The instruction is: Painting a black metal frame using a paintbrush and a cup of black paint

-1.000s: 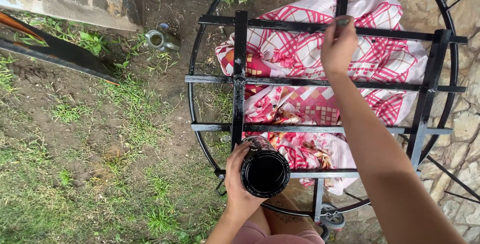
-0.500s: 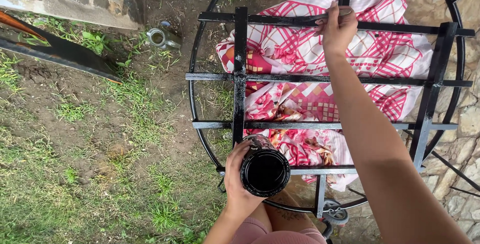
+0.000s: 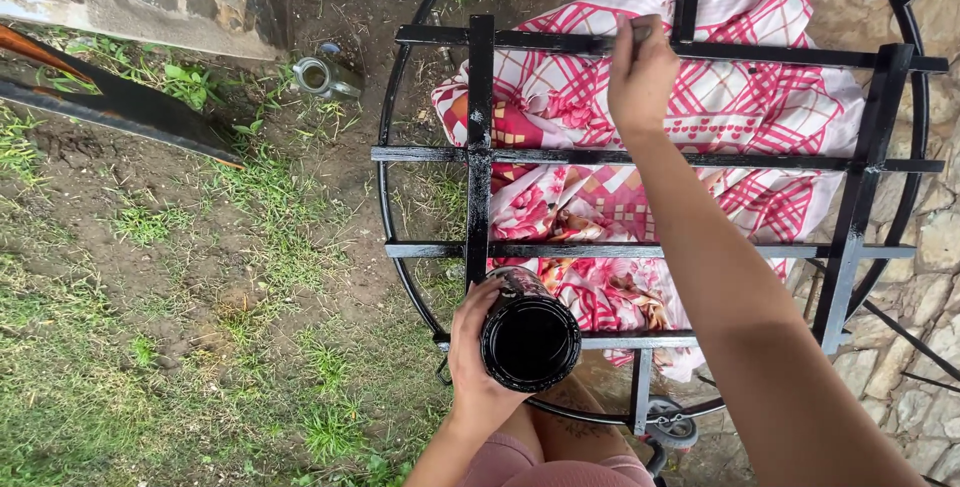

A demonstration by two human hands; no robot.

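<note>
A person's right hand (image 3: 640,72), grip pinched on a paintbrush (image 3: 622,42), has slid rightward along the top bar of a round black metal frame (image 3: 478,152), extending the fresh coat. The left hand (image 3: 480,357), fingers wrapped, steadies an open can of black paint (image 3: 528,339) over a pink patterned cloth (image 3: 590,197).

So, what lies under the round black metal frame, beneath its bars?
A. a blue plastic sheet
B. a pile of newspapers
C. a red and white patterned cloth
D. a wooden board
C: a red and white patterned cloth shows through the gaps of the black metal frame, spread on the ground under the bars.
</note>
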